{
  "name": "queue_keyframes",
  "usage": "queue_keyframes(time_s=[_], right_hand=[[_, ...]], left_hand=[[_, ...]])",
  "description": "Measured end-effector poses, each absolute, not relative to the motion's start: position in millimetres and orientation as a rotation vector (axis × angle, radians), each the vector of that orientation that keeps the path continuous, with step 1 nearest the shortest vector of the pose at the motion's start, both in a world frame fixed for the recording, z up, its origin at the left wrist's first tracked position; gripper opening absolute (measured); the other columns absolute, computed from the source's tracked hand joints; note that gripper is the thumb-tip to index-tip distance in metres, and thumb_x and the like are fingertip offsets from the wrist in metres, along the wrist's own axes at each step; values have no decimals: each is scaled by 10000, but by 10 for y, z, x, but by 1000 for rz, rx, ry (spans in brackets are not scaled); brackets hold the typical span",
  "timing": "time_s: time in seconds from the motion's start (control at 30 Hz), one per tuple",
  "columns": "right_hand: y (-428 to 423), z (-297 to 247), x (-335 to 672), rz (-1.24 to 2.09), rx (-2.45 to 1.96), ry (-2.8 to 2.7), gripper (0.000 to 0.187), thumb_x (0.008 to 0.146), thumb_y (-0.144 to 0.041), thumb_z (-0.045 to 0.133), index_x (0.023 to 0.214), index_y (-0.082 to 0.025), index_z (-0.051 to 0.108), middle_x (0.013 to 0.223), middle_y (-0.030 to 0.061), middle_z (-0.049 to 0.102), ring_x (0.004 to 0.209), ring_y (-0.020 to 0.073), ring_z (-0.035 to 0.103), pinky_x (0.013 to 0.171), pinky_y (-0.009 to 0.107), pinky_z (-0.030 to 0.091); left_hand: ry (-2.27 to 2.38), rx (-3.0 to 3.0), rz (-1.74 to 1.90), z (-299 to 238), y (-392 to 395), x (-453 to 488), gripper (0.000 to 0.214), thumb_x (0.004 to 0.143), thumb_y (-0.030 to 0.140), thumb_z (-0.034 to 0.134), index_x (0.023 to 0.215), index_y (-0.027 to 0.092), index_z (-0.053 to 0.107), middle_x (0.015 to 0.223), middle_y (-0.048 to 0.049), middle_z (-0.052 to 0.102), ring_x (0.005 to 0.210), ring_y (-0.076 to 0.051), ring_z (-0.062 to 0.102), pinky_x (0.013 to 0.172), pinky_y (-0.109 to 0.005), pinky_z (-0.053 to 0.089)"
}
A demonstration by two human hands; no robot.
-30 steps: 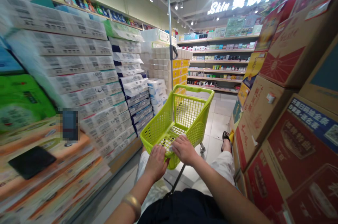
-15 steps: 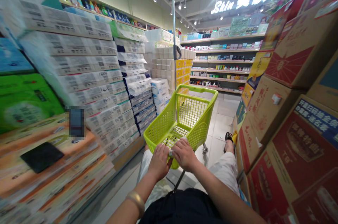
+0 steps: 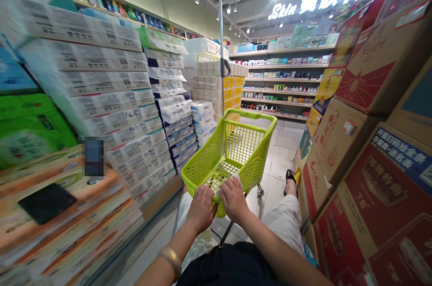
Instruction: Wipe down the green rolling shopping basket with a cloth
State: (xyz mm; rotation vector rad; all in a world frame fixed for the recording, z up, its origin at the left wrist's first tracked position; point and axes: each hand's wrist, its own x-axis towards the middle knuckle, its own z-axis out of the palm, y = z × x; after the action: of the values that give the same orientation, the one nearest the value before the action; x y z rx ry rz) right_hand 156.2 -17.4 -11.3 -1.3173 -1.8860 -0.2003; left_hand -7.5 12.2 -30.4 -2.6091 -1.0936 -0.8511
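A lime-green plastic shopping cart (image 3: 205,164) with lattice sides stands in front of me, its basket holding nothing that I can see. My left hand (image 3: 202,205) is closed over the near rim, fingers on the inner side. Close beside it, my right hand (image 3: 232,198) grips the same rim. Something small and white (image 3: 236,176) shows by the right fingers, too small to name. Behind the basket rises a thin metal pole (image 3: 221,29) with a dark grey loop (image 3: 225,68) on it.
Stacked paper packs (image 3: 111,79) line the left side. A dark flat tablet-like object (image 3: 47,203) and a blurred-out device lie on orange packs (image 3: 101,214). Cardboard cartons (image 3: 357,142) are piled high on the right. Stocked shelves (image 3: 280,68) stand at the back; my outstretched foot (image 3: 290,180) is on the right.
The whole view has shifted slightly to the left. Both hands keep their hold on the cart's rim, and the cart stays in nearly the same place before me.
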Motion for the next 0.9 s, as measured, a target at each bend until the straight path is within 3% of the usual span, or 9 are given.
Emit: queue_keyframes(time_s=[0.27,0.6,0.73,0.9], right_hand=[[53,112,2086,-199,-1288,-2059,250,961,-280,373,845,-218,586,837,41,566,878,193,474,910,369,381],[-186,-154,1582,-204,-1354,-1870,173,919,-231,416,821,-230,559,844,32,536,931,202,463,1048,436,281],[-225,-90,1681,-211,-1230,-2093,138,922,-262,449,885,-231,578,864,32,558,935,195,470,1000,384,326],[17,99,2120,-207,-1312,-2045,230,952,-270,385,844,-230,584,826,34,562,880,191,486,940,363,369]], left_hand=[[-1141,-2656,-812,-282,105,-31,179,798,253,526,959,179,500,979,-93,572,1029,-266,510,1003,-485,388],[-1133,-2649,-847,-345,123,83,210,813,277,462,1000,185,488,977,-89,556,1008,-275,516,983,-516,383],[-1112,-2656,-841,-311,120,74,176,841,293,444,970,183,489,953,-84,555,971,-258,519,973,-501,395],[-1122,-2652,-841,-298,108,91,170,798,263,508,950,192,480,951,-76,553,995,-266,511,985,-492,392]])
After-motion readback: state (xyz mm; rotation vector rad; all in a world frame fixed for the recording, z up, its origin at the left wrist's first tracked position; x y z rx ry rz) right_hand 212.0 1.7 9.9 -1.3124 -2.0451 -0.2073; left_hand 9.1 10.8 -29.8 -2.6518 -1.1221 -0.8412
